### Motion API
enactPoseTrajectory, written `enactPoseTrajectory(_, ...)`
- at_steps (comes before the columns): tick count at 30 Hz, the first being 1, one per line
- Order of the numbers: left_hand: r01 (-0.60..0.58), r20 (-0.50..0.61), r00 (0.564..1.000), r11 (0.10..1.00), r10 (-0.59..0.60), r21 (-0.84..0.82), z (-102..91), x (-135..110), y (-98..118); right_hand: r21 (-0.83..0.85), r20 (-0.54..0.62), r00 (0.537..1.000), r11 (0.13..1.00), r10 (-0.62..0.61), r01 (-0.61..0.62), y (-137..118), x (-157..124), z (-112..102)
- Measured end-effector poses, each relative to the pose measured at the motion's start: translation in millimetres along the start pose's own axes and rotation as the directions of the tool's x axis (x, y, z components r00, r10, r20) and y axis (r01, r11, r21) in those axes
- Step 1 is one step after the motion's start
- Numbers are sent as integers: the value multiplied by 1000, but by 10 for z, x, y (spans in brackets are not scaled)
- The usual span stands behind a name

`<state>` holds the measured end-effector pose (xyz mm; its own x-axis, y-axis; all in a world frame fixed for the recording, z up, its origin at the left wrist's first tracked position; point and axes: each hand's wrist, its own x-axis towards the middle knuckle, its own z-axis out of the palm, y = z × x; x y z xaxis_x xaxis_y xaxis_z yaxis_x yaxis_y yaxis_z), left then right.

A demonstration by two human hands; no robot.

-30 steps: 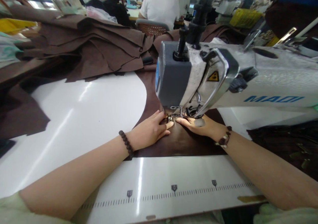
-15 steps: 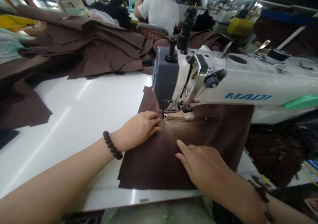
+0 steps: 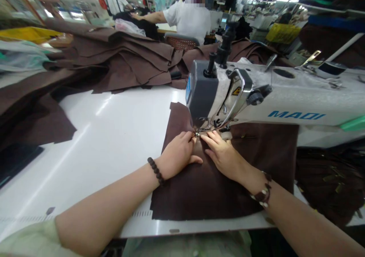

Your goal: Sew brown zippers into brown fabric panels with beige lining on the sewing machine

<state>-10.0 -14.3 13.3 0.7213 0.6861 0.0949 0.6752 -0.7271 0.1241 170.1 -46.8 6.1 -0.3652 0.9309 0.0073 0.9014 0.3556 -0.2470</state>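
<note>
A dark brown leather-like panel (image 3: 199,196) lies flat under the head of a sewing machine (image 3: 202,93). My left hand (image 3: 179,152) rests on the panel just left of the presser foot (image 3: 197,133), fingers laid forward and thumb spread out to the right. Right of the foot, my right hand (image 3: 225,154) presses on the same panel with its fingers stretched toward the needle area. Neither hand grips anything. A zipper (image 3: 243,137) set in the panel shows partly, right of my right hand; the rest is hidden by the fingers.
Stacked brown panels (image 3: 128,55) lie behind the white table (image 3: 114,127). A dark flat object (image 3: 19,160) is at the left. A dark brown bag-like item (image 3: 330,181) with zipper pulls sits at the right. A person in white (image 3: 188,19) sits beyond.
My right hand has moved forward from the panel's middle to beside the presser foot, covering part of the zipper. My left hand stays by the foot, its thumb now spread. The camera view has shifted slightly.
</note>
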Motion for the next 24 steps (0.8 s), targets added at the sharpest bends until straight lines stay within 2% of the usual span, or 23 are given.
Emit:
enactPoseTrajectory(3, 3, -19, 1000, 1000, -3, 0, 32, -10, 9, 3, 14, 1000, 1000, -16, 16, -15, 20, -34)
enactPoseTrajectory(9, 2, -20, 1000, 1000, -2, -15, 53, -12, -4, -173, -21, 995, 980, 97, -99, -184, 4, 33)
enactPoseTrajectory(13, 13, -5, 1000, 1000, -13, -22, 60, -6, -1, -156, -13, 996, 983, 91, -92, -188, -15, 74)
enactPoseTrajectory(24, 36, 28, 999, 999, -36, -9, 22, 24, 2, -110, 21, 995, 989, 98, -95, -189, 7, 20)
